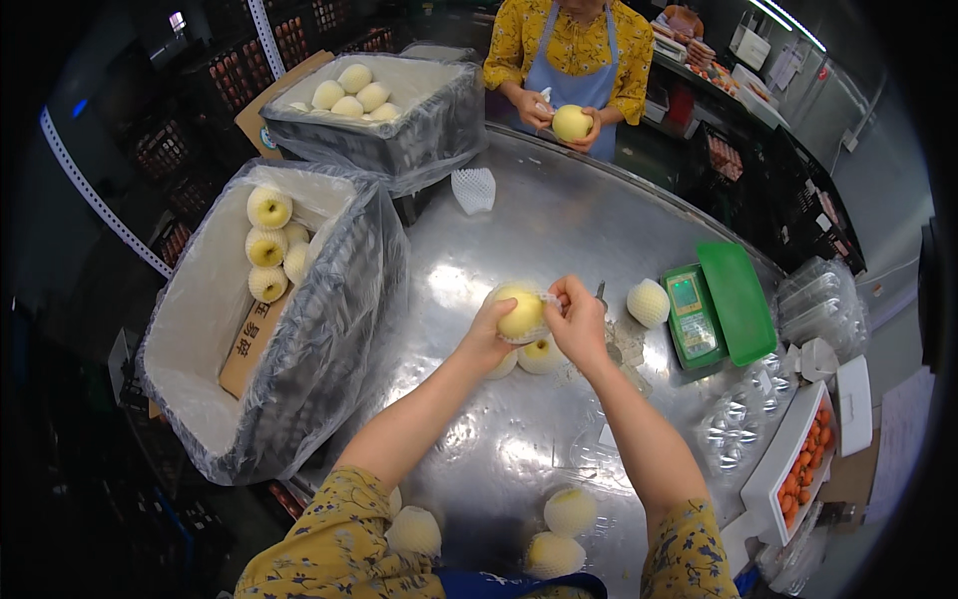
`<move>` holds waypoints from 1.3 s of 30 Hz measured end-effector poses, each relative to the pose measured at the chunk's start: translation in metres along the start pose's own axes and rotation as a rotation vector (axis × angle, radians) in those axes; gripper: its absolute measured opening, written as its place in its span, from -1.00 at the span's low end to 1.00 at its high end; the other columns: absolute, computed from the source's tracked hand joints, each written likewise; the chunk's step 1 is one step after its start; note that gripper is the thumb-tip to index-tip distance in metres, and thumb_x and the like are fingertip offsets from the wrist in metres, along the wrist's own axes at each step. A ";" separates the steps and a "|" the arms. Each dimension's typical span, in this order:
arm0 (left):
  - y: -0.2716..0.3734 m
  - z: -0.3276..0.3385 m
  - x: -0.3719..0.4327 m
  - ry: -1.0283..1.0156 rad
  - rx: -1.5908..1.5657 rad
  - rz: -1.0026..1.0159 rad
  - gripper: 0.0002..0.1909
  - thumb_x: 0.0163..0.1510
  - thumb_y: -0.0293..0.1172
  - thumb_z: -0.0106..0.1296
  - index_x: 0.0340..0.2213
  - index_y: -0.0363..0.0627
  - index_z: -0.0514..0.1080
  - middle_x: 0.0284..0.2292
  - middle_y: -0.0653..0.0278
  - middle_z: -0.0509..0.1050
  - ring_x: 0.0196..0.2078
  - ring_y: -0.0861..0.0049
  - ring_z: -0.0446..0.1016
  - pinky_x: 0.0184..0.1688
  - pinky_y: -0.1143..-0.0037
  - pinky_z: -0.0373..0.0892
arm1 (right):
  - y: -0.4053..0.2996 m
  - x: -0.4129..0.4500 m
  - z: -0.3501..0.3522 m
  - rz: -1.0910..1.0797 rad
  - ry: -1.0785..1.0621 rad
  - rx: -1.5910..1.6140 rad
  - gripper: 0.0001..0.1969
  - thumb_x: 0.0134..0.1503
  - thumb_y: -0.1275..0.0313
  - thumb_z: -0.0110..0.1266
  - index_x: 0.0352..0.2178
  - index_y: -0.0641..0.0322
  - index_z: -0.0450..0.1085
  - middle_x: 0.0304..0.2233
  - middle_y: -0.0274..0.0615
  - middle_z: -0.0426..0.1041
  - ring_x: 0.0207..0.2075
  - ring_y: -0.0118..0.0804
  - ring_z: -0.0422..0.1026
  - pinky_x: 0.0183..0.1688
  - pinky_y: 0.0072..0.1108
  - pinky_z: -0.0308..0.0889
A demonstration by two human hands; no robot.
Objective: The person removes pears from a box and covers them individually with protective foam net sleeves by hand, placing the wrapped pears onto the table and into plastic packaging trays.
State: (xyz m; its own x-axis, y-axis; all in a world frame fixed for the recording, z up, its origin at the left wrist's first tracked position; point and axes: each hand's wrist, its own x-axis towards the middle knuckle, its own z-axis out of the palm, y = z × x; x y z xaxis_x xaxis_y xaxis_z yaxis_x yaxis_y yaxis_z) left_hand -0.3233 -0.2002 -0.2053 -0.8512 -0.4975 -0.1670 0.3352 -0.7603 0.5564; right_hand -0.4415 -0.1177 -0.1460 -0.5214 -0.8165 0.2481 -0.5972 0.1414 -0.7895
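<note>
A round pale yellow fruit rests in my left hand, with the thumb across its near side. White foam netting is partly around it. At the fruit's right side, my right hand pinches the netting between thumb and fingers. Just below the hands, a netted fruit sits on the metal table with its stem hollow upward. Another beside it is partly hidden by my left wrist. To the right of my right hand lies a netted fruit, fully wrapped.
Plastic-lined crates with netted fruit stand left. An empty foam net lies on the metal table. Right are a green device, clear clamshells and a foam box of small orange fruit. Across, a person holds a fruit.
</note>
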 end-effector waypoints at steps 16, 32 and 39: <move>0.030 -0.010 0.105 0.103 0.292 0.196 -0.49 -0.06 -0.42 -0.05 -0.06 -0.07 0.06 -0.16 0.09 0.25 -0.13 0.31 0.36 -0.24 0.35 0.44 | 0.027 0.059 0.004 0.024 -0.058 0.177 -0.79 -0.08 0.48 0.02 -0.34 0.28 0.30 -0.53 -0.18 0.39 -0.49 -0.32 0.40 -0.40 -0.49 0.29; 0.087 -0.031 0.210 0.349 0.291 -0.090 -0.50 0.07 0.18 -0.39 -0.16 0.15 0.29 -0.27 0.34 0.44 -0.26 0.49 0.43 -0.31 0.47 0.33 | 0.069 0.095 -0.004 0.192 -0.249 0.142 -0.54 -0.02 0.42 0.04 -0.06 0.25 0.16 -0.31 -0.23 0.32 -0.36 -0.47 0.36 -0.38 -0.65 0.28; 0.098 -0.038 0.226 0.409 0.132 0.122 -0.49 0.01 0.02 -0.21 -0.03 0.09 0.19 -0.24 0.23 0.44 -0.29 0.35 0.46 -0.11 0.22 0.26 | -0.013 0.138 -0.024 0.208 -0.213 0.407 -0.35 -0.01 0.39 0.04 0.10 0.17 -0.03 -0.27 -0.22 0.35 -0.36 -0.42 0.41 -0.36 -0.63 0.28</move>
State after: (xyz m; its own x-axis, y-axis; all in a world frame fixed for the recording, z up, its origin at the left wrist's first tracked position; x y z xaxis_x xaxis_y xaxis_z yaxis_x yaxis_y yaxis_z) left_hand -0.4673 -0.4034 -0.2195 -0.5698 -0.7248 -0.3872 0.3462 -0.6390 0.6868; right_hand -0.5205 -0.2187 -0.0879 -0.4430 -0.8962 -0.0246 -0.1853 0.1184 -0.9755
